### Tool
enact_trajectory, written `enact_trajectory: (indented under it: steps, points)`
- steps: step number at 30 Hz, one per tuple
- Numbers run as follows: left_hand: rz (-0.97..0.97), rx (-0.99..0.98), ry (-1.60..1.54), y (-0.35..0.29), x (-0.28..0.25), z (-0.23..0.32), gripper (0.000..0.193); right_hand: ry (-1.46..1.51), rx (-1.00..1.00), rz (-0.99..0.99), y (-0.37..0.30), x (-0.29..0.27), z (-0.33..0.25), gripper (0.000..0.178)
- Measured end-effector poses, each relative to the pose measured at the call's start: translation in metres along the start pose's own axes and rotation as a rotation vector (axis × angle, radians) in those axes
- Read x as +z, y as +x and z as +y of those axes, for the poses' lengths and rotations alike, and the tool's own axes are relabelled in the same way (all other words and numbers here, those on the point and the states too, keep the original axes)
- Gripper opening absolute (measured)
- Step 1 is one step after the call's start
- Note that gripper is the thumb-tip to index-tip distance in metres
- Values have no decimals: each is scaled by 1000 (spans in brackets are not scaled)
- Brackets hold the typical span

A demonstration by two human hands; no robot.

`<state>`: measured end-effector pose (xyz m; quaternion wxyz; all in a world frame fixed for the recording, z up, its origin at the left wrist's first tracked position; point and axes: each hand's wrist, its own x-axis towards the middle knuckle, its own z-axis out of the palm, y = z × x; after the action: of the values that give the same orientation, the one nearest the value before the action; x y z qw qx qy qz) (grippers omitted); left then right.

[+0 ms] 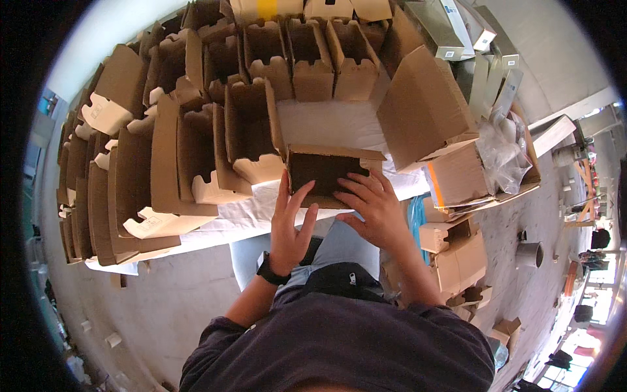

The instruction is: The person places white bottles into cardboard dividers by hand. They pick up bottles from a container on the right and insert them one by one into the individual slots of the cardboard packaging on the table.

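A small brown cardboard box (336, 151) stands at the table's front edge, straight ahead of me, its dark inside facing up. My left hand (291, 225), with a dark band on the wrist, is at the box's left front corner, fingers stretched and apart, the thumb near the front panel. On the other side, my right hand (373, 208) lies over the right part of the box with its fingers spread, the tips reaching onto the dark inner panel. The hands hide much of the box's front. Neither hand is visibly wrapped round it.
Rows of open cardboard boxes (251, 121) cover the table's left and back. A larger open carton (428, 108) stands at right, beside a carton with clear plastic bags (506, 153). Flat silvery boxes (437, 29) are stacked behind. More cartons (460, 261) sit below the table's right end.
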<state>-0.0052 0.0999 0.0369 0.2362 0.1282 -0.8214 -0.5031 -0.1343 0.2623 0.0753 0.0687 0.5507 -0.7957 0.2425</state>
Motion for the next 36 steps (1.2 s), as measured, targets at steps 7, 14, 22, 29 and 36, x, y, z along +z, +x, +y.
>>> enact_trajectory:
  steps: [7,14,22,29,36]
  points:
    - [20,2,79,1,-8,-16,31,114,147,-237,4,-11,12,49]
    - [42,-71,94,18,-13,-1,47,-112,146,-171,6,-5,8,52]
    - [107,-122,-2,17,-9,-4,55,34,283,79,-10,-19,19,33]
    - [100,-186,-123,18,-10,-16,50,45,434,162,-21,-26,40,25]
    - [5,-297,-467,21,-17,-11,71,-9,464,-81,-9,-35,37,77]
